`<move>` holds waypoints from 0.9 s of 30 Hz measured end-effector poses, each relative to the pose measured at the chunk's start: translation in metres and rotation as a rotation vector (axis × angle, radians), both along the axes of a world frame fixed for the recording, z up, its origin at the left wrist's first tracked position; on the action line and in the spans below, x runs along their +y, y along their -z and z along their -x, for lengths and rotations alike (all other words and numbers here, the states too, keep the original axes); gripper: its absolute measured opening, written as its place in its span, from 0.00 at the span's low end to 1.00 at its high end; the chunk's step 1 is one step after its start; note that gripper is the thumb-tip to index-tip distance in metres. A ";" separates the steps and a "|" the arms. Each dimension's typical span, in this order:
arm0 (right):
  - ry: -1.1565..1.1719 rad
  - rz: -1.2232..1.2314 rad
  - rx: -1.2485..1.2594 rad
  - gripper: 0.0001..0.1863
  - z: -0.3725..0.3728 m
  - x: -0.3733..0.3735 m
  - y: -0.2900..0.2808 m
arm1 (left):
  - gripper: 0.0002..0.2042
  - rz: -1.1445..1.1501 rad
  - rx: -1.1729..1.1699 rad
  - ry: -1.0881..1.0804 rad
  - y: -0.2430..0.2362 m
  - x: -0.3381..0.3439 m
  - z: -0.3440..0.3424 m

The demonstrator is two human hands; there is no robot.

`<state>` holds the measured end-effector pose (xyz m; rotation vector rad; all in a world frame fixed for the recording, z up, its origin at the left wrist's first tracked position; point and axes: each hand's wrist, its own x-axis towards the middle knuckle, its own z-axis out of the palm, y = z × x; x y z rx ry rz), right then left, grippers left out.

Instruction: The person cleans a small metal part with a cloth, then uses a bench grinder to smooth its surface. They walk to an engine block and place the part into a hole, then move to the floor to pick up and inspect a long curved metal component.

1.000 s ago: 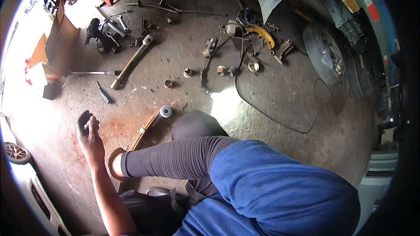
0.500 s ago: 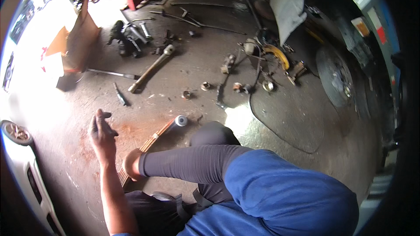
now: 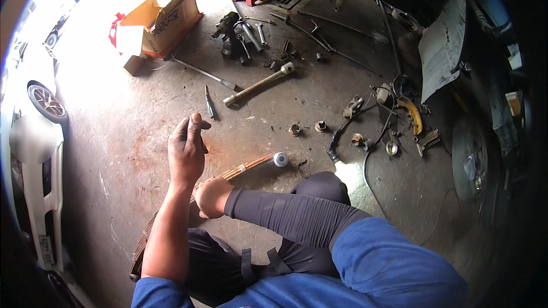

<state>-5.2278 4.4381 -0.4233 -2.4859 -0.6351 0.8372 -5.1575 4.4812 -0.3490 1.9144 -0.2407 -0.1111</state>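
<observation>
A leaf spring (image 3: 242, 168), a stack of long rusty strips with a round pale eye at its far end, lies slantwise on the floor in front of me. My right hand (image 3: 212, 195), at the end of a dark sleeve, closes over it; some of its fingers are hidden. Raised beside the spring, my left hand (image 3: 188, 147) has dirty, slightly bent fingers pointing up and away, with nothing seen in it. Beyond it lies a screwdriver (image 3: 209, 104). My left forearm covers part of the spring, whose near end shows at the lower left.
A heavy socket-ended bar (image 3: 260, 84), wrenches (image 3: 261, 34) and a power tool (image 3: 227, 33) lie farther off by a cardboard box (image 3: 171, 25). Metal rings, a lit work lamp (image 3: 333, 151) and a yellow brake shoe (image 3: 412, 115) lie rightward. A white car (image 3: 43, 159) stands left.
The view has swung left, so floor, tools and both hands appear farther right in the picture. My right hand stays on the leaf spring; my left hand remains raised.
</observation>
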 end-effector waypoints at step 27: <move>-0.045 0.018 0.002 0.31 -0.002 -0.003 -0.003 | 0.23 -0.022 -0.020 -0.017 0.008 -0.004 -0.005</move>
